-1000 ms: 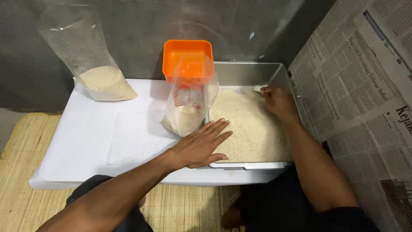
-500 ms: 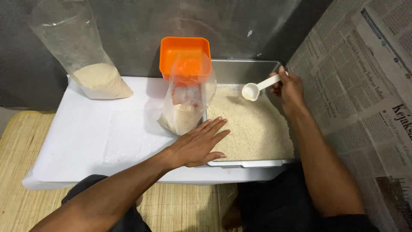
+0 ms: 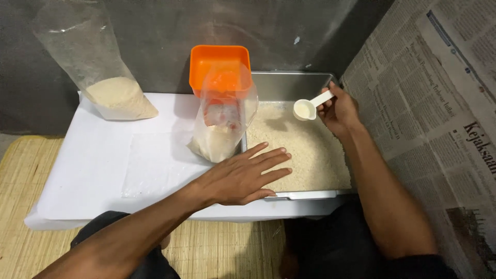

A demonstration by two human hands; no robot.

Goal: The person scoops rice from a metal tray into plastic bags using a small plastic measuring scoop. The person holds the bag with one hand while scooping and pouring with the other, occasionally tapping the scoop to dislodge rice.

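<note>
You are in the scooping step: your right hand (image 3: 338, 109) pinches the handle of a small white plastic measuring scoop (image 3: 306, 109), fingers closed round it, and holds it level just above the grain near the far right corner of the shallow rectangular metal tray (image 3: 289, 82). The bowl of the scoop looks filled with pale grain, though this is hard to tell for sure. Your left hand (image 3: 243, 176) lies flat and open, fingers spread, holding nothing, across the tray's near left corner and the edge of the white paper-covered surface (image 3: 93, 170). The next move, as I judge it, calls for carrying the scoop level to the mouth of the thin, crinkly clear plastic bag (image 3: 222, 121) that stands just left of the tray, slumped against the square orange plastic tub (image 3: 219, 64); that soft mouth probably needs steadying. A second clear bag of grain (image 3: 103, 77) leans at the far left corner.
</note>
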